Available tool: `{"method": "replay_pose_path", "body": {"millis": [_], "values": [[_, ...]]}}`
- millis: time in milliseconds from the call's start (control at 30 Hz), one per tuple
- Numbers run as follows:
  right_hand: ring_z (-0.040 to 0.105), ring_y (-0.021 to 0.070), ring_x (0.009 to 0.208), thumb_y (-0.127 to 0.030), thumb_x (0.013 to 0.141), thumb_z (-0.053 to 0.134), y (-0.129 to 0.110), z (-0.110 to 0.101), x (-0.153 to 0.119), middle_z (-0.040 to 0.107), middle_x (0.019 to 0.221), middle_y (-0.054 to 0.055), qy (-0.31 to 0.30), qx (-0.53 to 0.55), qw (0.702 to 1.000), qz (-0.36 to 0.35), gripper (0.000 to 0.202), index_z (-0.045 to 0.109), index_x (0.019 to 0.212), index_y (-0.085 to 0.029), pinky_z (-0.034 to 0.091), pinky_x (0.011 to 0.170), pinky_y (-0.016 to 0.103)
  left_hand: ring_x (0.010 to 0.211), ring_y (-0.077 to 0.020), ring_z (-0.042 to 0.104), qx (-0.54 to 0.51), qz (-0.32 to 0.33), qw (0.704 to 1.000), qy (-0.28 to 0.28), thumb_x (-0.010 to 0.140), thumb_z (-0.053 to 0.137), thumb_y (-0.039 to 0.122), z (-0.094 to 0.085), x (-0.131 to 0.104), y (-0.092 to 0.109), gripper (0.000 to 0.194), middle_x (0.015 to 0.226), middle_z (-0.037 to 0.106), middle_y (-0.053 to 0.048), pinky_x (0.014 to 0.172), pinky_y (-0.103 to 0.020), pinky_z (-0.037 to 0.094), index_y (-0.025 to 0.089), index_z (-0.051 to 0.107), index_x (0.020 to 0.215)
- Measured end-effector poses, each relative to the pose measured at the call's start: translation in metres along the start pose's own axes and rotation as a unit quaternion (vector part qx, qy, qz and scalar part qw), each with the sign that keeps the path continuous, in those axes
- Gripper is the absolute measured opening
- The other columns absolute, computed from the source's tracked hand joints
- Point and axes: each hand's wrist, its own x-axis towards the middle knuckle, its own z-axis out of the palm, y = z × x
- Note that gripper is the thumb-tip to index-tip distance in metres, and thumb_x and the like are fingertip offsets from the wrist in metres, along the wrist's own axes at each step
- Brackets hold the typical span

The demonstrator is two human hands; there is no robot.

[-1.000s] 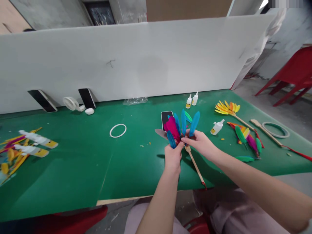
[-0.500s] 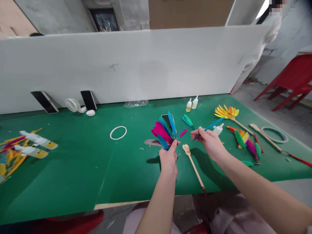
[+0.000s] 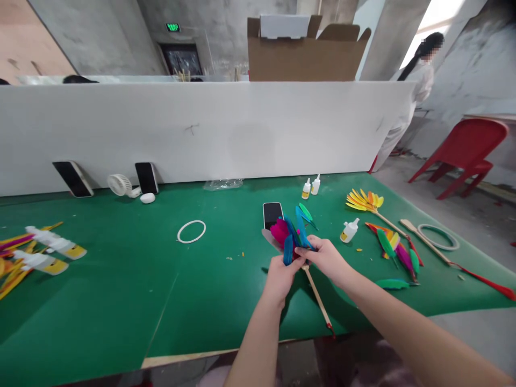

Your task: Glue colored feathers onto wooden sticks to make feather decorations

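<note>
My left hand (image 3: 280, 279) pinches the bases of a bunch of magenta, blue and green feathers (image 3: 279, 232), which fan upward above the green table. Closed fingers of my right hand (image 3: 328, 259) meet the left at the bunch, with a blue feather (image 3: 308, 246) partly hidden between them. Under the hands lies a wooden stick (image 3: 317, 295) with a red cord at its near end; its upper end is mostly covered. Just behind the bunch are a dark-screened phone (image 3: 273, 213) and a loose green feather (image 3: 305, 211).
At right lie a yellow feather fan (image 3: 365, 200), mixed feathers (image 3: 393, 244), a second wooden stick (image 3: 427, 243) and a ring (image 3: 437, 236). A glue bottle (image 3: 349, 231) stands nearer. A white ring (image 3: 191, 231) lies left. A white partition (image 3: 181, 129) borders the back; a person (image 3: 421, 80) stands beyond.
My right hand has moved left with the blue feather and joined the left hand at the bunch. The view has tilted up, showing more of the box and the person behind.
</note>
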Motion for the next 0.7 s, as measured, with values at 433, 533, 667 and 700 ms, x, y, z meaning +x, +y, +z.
{"method": "replay_pose_path", "body": {"millis": [433,533,667,700], "values": [[0.047,0.0137,0.062,-0.043,0.069,0.058,0.006,0.002,-0.002,0.053,0.060,0.001,0.110,-0.098,0.986,-0.081,0.030,0.055,0.054,-0.017,0.037,0.059,0.025,0.070,-0.0207,0.060,0.162,0.122,0.979,0.010,0.075,0.056,0.039,-0.004,0.011,-0.003,0.035,0.071,0.068,-0.008,0.068,-0.028,0.040,0.008,0.071,0.073],[0.044,0.0124,0.059,-0.040,0.070,0.057,0.008,0.001,-0.002,0.049,0.057,-0.001,0.117,-0.109,0.983,-0.092,0.028,0.054,0.053,-0.017,0.034,0.056,0.024,0.072,-0.0215,0.061,0.176,0.133,0.975,0.002,0.077,0.052,0.037,0.000,0.010,-0.003,0.035,0.074,0.069,-0.009,0.070,-0.029,0.041,0.007,0.070,0.078],[0.041,0.0114,0.053,-0.045,0.072,0.052,0.013,-0.002,-0.002,0.049,0.053,-0.002,0.101,-0.087,0.989,-0.063,0.031,0.056,0.061,-0.017,0.034,0.052,0.024,0.074,-0.0222,0.062,0.186,0.131,0.974,-0.022,0.079,0.050,0.036,0.005,0.009,-0.004,0.035,0.075,0.070,-0.010,0.073,-0.031,0.043,0.007,0.069,0.080],[0.041,0.0112,0.052,-0.046,0.072,0.052,0.014,-0.004,-0.002,0.049,0.053,-0.002,0.092,-0.078,0.991,-0.054,0.032,0.056,0.061,-0.016,0.034,0.051,0.024,0.075,-0.0222,0.063,0.187,0.128,0.973,-0.033,0.078,0.050,0.036,0.007,0.009,-0.004,0.034,0.074,0.070,-0.010,0.074,-0.031,0.043,0.008,0.069,0.081]]}}
